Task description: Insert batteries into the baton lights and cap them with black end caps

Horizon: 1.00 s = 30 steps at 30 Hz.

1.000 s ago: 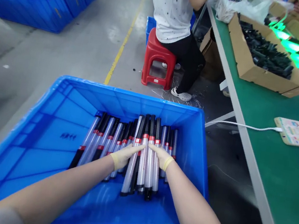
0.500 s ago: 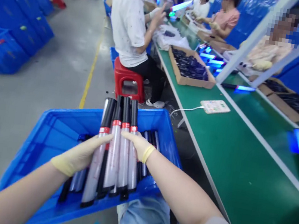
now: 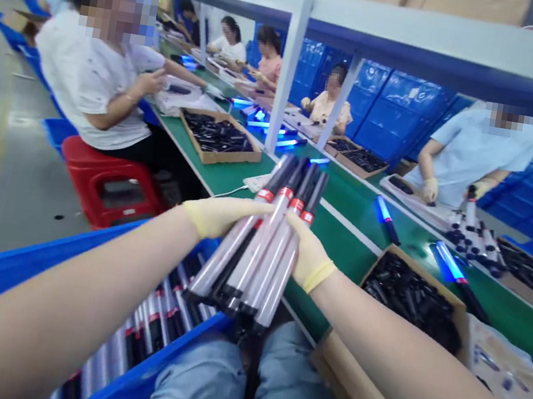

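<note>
Near the blue bin (image 3: 141, 366), bundled tubes (image 3: 264, 253) are clamped between left hand (image 3: 226, 215) and right hand (image 3: 306, 250); inner ones might be dropped if squeezed unevenly.

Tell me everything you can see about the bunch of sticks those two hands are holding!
The bunch of sticks is several tubes packed closely together. The top ones have a clear, plastic-looking part, a red band, a black upper part and a dark end cap. They look unlit. The bunch slants, black parts up and away, clear parts toward the lap. The left hand and right hand, in pale yellow gloves, grip it from both sides.
</note>
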Tool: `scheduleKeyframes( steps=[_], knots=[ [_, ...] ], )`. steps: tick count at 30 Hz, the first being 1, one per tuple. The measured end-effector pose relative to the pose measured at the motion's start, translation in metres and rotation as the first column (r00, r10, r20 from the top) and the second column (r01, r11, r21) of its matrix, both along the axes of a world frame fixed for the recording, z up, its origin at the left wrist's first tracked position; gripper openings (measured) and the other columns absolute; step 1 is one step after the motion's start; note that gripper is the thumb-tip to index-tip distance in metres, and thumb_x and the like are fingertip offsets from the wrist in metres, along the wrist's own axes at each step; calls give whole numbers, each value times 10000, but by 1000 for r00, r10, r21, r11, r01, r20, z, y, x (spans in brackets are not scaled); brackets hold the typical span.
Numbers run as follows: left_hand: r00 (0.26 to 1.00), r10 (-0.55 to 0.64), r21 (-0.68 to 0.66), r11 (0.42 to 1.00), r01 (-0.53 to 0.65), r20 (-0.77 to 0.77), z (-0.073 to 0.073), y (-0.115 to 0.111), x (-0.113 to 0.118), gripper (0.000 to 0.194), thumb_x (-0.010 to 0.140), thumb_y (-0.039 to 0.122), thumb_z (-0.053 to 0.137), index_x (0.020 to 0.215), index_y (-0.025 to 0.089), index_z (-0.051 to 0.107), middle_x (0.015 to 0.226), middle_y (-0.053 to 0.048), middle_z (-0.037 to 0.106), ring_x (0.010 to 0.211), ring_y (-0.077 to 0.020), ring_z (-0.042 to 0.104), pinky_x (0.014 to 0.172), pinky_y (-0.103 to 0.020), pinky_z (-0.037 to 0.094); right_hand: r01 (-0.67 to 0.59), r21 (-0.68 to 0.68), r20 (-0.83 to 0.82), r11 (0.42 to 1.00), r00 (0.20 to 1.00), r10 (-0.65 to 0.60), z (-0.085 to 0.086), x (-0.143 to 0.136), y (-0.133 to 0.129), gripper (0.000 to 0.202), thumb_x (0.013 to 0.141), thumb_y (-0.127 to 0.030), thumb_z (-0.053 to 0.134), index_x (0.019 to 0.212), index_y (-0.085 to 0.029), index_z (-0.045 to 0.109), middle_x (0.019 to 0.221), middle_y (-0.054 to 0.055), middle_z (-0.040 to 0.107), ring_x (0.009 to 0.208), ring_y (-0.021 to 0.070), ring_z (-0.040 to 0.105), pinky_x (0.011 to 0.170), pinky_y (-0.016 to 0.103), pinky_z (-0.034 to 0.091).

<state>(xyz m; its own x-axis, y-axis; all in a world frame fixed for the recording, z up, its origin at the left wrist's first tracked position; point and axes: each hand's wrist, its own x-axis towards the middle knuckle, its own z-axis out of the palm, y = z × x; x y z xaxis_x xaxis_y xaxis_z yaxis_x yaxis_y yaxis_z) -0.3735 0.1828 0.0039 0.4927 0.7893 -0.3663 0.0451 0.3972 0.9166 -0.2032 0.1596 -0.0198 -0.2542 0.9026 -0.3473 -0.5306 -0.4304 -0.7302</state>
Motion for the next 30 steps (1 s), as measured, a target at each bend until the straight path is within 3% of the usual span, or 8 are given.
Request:
scheduleKeyframes(
  steps=[6,9,13,18,20,24,27,30],
  knots=[
    [948,-267,-16,963,269,-171,-26,77,110,619,587,622,846,1008,180,740,1152,-136,757,1111,-327,690,921,-376,571,229,-118,259,966,946,-192,-31,88,29,360,1025,-494,463,1200,-208,592,1160,82,715,998,206,708,885,391,587],
    [887,-248,27,960,280,-389,-35,96,136,790,558,657,840,1195,218,680,1297,-155,693,1192,-378,643,918,-448,556,215,-123,418,969,896,-146,-34,119,33,316,1007,-478,491,1184,-231,576,1212,86,688,1023,228,692,848,451,587],
    [734,-122,113,959,261,-668,-39,103,156,1113,608,634,823,1541,232,371,1518,-224,485,1309,-451,536,950,-582,503,111,-84,661,990,750,-28,-25,156,28,390,926,-325,599,1295,-249,500,1302,106,626,1088,242,658,807,433,597],
    [563,-3,253,892,375,-827,-39,99,166,1026,766,564,756,1591,177,286,1648,-231,246,1478,-401,325,1156,-593,315,-99,-50,927,994,366,83,-9,184,28,759,825,-214,647,1500,-205,302,1382,198,533,1100,300,650,818,446,593],
    [528,28,298,851,434,-849,-38,95,166,945,842,516,697,1601,171,255,1646,-218,261,1473,-365,347,1187,-575,272,-227,-36,985,973,157,74,-3,186,29,720,805,-212,675,1471,-161,406,1403,226,506,1162,353,617,940,492,538],
    [497,72,359,782,510,-865,-40,81,162,838,913,587,526,1610,208,255,1667,-173,233,1476,-332,360,1189,-492,301,-464,-94,981,881,-192,3,7,182,23,340,884,-259,624,1192,-131,688,1285,196,602,1209,392,588,1081,508,414],
    [444,123,364,779,511,-887,-47,70,156,945,827,683,555,1603,209,296,1696,-163,70,1517,-427,205,1187,-542,274,-510,-166,922,844,-384,-50,10,174,17,311,929,-295,570,1100,-88,726,1237,223,623,1166,408,609,1036,511,438],
    [425,181,390,787,478,-887,-54,63,146,982,828,668,547,1628,215,203,1696,-158,13,1523,-474,117,1144,-664,259,-507,-173,856,844,-502,-126,10,166,18,409,992,-327,463,1244,-73,662,1303,244,585,1192,398,592,1013,510,450]
  ],
)
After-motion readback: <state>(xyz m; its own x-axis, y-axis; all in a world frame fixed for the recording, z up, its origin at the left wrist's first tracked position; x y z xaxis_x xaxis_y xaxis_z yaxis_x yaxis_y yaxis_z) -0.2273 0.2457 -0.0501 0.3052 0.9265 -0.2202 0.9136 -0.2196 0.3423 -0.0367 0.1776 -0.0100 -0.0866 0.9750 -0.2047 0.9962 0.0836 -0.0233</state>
